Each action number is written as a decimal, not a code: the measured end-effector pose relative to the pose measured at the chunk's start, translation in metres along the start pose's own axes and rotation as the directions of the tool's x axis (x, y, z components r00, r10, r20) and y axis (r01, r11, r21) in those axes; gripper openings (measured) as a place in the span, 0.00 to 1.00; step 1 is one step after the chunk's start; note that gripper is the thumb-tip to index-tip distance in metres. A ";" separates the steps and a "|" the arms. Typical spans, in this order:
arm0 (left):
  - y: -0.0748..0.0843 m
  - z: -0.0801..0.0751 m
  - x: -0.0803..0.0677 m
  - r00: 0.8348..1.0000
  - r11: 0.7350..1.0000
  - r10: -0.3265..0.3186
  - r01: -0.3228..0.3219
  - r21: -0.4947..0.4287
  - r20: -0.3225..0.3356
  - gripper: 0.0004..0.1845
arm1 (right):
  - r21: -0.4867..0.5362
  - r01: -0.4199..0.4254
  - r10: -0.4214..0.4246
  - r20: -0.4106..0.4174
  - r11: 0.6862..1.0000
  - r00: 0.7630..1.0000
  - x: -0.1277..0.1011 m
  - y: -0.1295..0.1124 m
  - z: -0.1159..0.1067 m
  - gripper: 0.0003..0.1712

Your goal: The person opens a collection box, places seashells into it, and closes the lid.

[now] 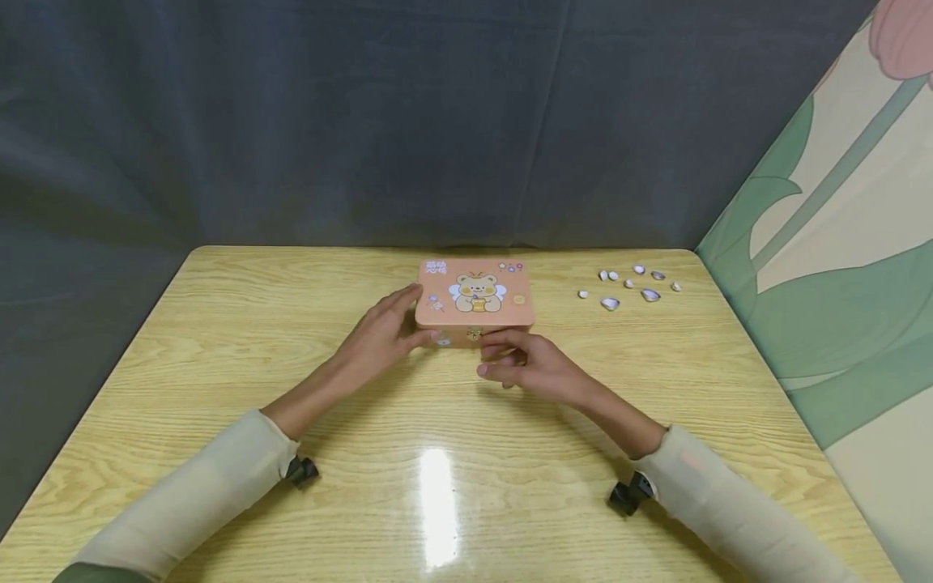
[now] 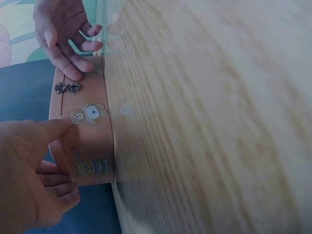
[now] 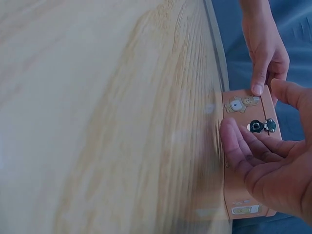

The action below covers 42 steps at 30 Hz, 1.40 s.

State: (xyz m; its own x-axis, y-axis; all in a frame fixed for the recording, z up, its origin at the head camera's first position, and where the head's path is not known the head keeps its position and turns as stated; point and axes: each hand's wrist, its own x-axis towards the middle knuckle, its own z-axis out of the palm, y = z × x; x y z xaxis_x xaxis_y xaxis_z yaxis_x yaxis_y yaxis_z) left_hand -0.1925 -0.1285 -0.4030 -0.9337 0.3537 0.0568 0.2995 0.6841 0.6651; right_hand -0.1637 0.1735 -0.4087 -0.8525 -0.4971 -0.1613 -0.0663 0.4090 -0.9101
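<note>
A salmon-pink box [image 1: 513,279] with a winged bear on its lid sits at the back middle of the table, lid down. My left hand [image 1: 379,332] grips its left front corner, thumb on the front face and the other fingers around the left side. On the front, a small metal latch [image 2: 73,88] spans the seam between lid and body. Beside this latch is my right hand [image 1: 543,368], its fingertips right at the front face and its thumb held apart from them. Nothing shows between its loosely bent fingers [image 3: 239,146].
Several small shells [image 1: 610,304] lie scattered to the right of the box. A dark curtain [image 1: 364,121] hangs behind the wooden table [image 1: 240,324]. On the right stands a wall [image 1: 860,227] with a plant print.
</note>
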 end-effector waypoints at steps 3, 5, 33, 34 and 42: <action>0.001 0.000 0.001 1.000 1.000 0.000 0.000 0.005 0.002 0.47 | 0.022 0.003 -0.003 0.008 1.000 1.000 0.000 -0.001 0.002 0.35; 0.002 -0.001 0.001 1.000 1.000 0.002 -0.002 0.006 0.005 0.46 | 0.034 0.004 -0.005 0.010 0.999 1.000 0.000 -0.002 0.002 0.35; 0.005 -0.016 0.007 0.998 0.998 0.059 -0.059 -0.022 -0.032 0.43 | -0.001 0.066 -0.064 -0.221 0.998 0.973 -0.016 -0.009 -0.028 0.19; 0.005 -0.016 0.007 0.998 0.998 0.057 -0.058 -0.026 -0.037 0.43 | -0.001 0.074 -0.072 -0.249 0.997 0.966 -0.017 -0.009 -0.032 0.18; 0.002 -0.016 0.008 0.996 0.995 0.050 -0.056 -0.079 -0.077 0.41 | 0.004 0.149 -0.132 -0.437 0.989 0.890 -0.011 -0.003 -0.056 0.14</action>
State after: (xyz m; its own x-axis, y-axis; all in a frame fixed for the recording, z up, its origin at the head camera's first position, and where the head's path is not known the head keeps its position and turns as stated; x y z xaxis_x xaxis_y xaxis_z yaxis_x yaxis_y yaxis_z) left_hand -0.2024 -0.1344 -0.3893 -0.9300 0.3367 0.1472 0.3347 0.6105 0.7178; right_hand -0.1830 0.2205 -0.3828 -0.9763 -0.1621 0.1435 -0.1904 0.3275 -0.9255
